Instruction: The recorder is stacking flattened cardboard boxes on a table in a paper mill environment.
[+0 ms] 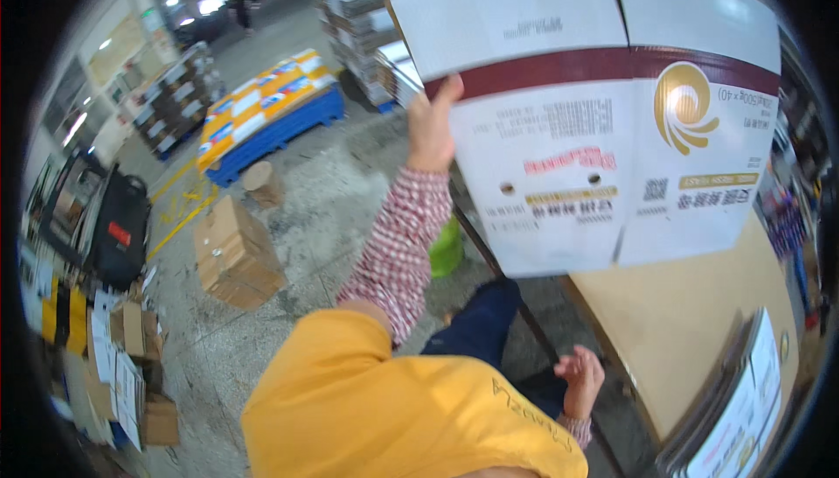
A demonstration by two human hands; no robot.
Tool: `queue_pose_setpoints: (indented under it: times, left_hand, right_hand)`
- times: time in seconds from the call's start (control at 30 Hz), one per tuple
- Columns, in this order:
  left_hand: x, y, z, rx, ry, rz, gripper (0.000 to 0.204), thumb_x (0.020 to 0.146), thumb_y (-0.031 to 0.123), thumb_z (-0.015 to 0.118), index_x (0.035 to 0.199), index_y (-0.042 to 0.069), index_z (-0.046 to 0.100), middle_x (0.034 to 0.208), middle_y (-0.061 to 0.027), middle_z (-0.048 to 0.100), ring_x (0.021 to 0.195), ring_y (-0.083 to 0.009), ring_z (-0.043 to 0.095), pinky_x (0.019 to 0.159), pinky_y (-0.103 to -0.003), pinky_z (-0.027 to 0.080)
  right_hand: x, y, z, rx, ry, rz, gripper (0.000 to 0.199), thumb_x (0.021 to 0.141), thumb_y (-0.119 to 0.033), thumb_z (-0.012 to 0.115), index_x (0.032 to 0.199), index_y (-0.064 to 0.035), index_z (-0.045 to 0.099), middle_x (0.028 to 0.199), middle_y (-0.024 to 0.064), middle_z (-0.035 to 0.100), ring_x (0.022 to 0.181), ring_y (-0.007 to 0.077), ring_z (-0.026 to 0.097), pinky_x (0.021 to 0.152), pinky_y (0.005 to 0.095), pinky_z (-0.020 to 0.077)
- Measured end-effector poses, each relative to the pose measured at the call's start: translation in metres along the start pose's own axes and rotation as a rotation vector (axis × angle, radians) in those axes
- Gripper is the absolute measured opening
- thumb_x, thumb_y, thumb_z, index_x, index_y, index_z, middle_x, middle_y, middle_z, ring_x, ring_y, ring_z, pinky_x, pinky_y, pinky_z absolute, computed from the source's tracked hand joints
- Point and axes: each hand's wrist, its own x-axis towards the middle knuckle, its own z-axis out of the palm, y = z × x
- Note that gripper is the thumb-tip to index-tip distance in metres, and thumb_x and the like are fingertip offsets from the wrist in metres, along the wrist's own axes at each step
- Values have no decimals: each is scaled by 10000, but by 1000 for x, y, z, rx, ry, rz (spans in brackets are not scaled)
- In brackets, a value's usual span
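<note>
A white cardboard carton (559,163) with a dark red band and a gold swirl is raised in front of me, above the far part of the table. Two of its panels meet at a crease, flaps extend at the top, and its print is upside down. My left hand (431,133) grips its left edge, thumb on the printed face and the other fingers mostly hidden behind. Lower down, my right hand (580,382) is beside the table's near left edge, fingers loosely bent and apart, with nothing in it.
Flat printed cartons (734,412) are stacked on the tan table (673,329) at right. On the floor to my left are a brown box (236,255), a small round brown object (263,183) and a blue pallet (280,133) bearing yellow-and-white packs. A green bin (447,249) sits beyond my left arm.
</note>
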Motion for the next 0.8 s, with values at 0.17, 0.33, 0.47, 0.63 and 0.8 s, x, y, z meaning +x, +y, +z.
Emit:
queue_pose_setpoints:
  times: [0.17, 0.33, 0.47, 0.63, 0.8]
  left_hand:
    - [18, -24, -33, -252, 182, -53, 393, 774, 153, 615, 1100, -5, 463, 1045, -72, 519, 921, -169, 512, 787, -303, 432]
    - [46, -52, -51, -380, 356, -134, 469, 787, 162, 596, 1151, -43, 384, 1112, -121, 476, 956, -216, 511, 775, -364, 464]
    - [28, -84, -54, -192, 592, -252, 363, 792, 119, 575, 1049, -97, 437, 997, -134, 541, 827, -238, 571, 694, -359, 496]
    - [8, -143, -105, -86, 627, -266, 346, 786, 100, 561, 1034, -94, 417, 983, -154, 532, 777, -242, 587, 610, -361, 508]
    - [9, -133, -110, -230, 436, -478, 296, 819, 161, 521, 1059, 7, 439, 992, -98, 539, 834, -220, 565, 613, -380, 477]
  right_hand:
    - [0, 8, 0, -13, 20, 30, 259, 859, -226, 467, 926, 11, 548, 714, 118, 612, 538, 162, 594, 493, 237, 487]
    - [3, 18, 13, -51, -16, 73, 249, 862, -217, 464, 928, 5, 558, 719, 114, 614, 562, 167, 601, 527, 249, 493]
    - [10, 20, 10, -3, -25, 96, 242, 868, -202, 452, 933, 5, 558, 733, 117, 616, 580, 166, 604, 544, 252, 496]
    - [3, 27, 4, -32, -4, 132, 236, 870, -197, 448, 925, 2, 561, 742, 115, 617, 594, 158, 608, 552, 243, 502]
    - [-5, 29, -5, -2, 34, 123, 238, 868, -203, 451, 925, 3, 557, 743, 110, 616, 594, 154, 607, 549, 240, 498]
